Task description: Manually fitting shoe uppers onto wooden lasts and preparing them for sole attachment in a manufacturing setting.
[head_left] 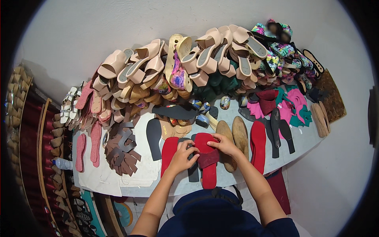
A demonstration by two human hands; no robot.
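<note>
Red sandal (209, 179) w/ maroon strap (208, 159); R-hand sole (258, 144) also red. Heeled mules (207, 41) pale pink, grey insoles (258, 48). Top-R sandals (282, 49) multicol. print + blk. Cut straps (123, 154) dk brown. Flat soles (96, 142) pink. Scraps (295, 99) hot pink & teal. Lasts (239, 134) tan-brn. Bench (302, 147) pale grey.

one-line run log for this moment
left hand: at left edge of red sandal | right hand: holding its right edge | right of sandal: wooden lasts | beyond: beige sandals

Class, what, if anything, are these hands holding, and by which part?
A red sandal: the right hand grips the right edge of its far end. The left hand is at the sandal's left edge, beside the strap; whether it grips is unclear.
</note>
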